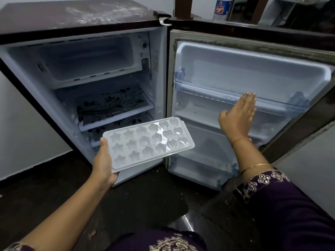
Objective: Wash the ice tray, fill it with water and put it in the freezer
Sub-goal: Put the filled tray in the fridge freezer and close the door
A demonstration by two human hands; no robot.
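A white ice tray (148, 142) with star, flower and heart moulds hangs level in front of the open small fridge. My left hand (104, 163) grips its near left end, thumb on the rim and fingers underneath. My right hand (239, 116) is spread flat with straight fingers against the inside of the open door (235, 69), just below its upper clear door shelf (272, 104). The freezer compartment (87, 58) at the top of the fridge stands open and holds nothing that I can see. Whether the tray holds water I cannot tell.
Two glass shelves with a black floral print (112, 105) sit below the freezer. A plastic bottle (222, 8) stands behind the fridge at the top right. The floor (145, 196) is dark, and a white wall lies to the left.
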